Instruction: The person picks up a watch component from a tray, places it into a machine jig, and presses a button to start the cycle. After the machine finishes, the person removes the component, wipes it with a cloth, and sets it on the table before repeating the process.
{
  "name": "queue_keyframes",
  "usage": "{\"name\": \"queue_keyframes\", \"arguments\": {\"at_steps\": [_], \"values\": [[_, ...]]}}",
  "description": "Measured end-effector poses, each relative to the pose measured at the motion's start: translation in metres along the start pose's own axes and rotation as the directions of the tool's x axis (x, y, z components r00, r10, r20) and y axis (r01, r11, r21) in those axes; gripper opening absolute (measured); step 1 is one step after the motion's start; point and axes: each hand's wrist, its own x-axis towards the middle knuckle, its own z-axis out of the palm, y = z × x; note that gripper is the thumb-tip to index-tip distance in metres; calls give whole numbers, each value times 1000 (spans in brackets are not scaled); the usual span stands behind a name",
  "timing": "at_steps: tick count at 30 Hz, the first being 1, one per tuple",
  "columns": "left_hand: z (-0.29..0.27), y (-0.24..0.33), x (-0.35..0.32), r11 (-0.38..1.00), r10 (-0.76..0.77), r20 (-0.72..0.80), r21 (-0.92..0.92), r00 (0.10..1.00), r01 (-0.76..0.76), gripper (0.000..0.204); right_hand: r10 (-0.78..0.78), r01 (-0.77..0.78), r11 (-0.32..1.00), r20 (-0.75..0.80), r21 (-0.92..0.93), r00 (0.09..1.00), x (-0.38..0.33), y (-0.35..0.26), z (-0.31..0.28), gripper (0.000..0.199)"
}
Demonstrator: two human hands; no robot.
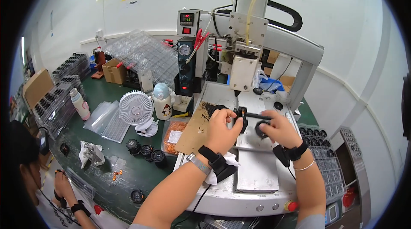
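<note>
Under the machine's head, my left hand closes its thumb and fingers on a small black upright part with a coppery spot at its top. My right hand is curled around a round black part, just right of it. A black bar runs between the two hands, its right end behind my right fingers. Both hands are over the machine's metal bed. Whether the round part touches the bed, I cannot tell.
Left of the bed lies a brown board with black scraps. On the green table are a bag of orange bits, a white fan, a bottle and black round parts. Trays stand right. Another person's hand is lower left.
</note>
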Motion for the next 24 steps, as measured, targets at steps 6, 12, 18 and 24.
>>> {"name": "queue_keyframes", "arguments": {"at_steps": [6, 12, 18, 24], "values": [[-2, -2, 0, 990, -66, 244, 136, 968, 33, 27, -189, 233, 934, 179, -272, 965, 6, -14, 16, 28], [5, -1, -1, 999, -39, 191, 30, 981, 34, 23, -97, 178, 944, 283, -277, 954, 7, -27, 12, 27], [-7, 27, 0, 963, 266, -82, -15, 960, -268, 14, -176, 153, 885, -11, -439, 984, 27, -30, 13, 27], [-13, 32, -8, 937, 322, -126, -98, 938, -335, 15, -293, 198, 734, -40, -650, 955, 49, -27, 41, 19]]}}
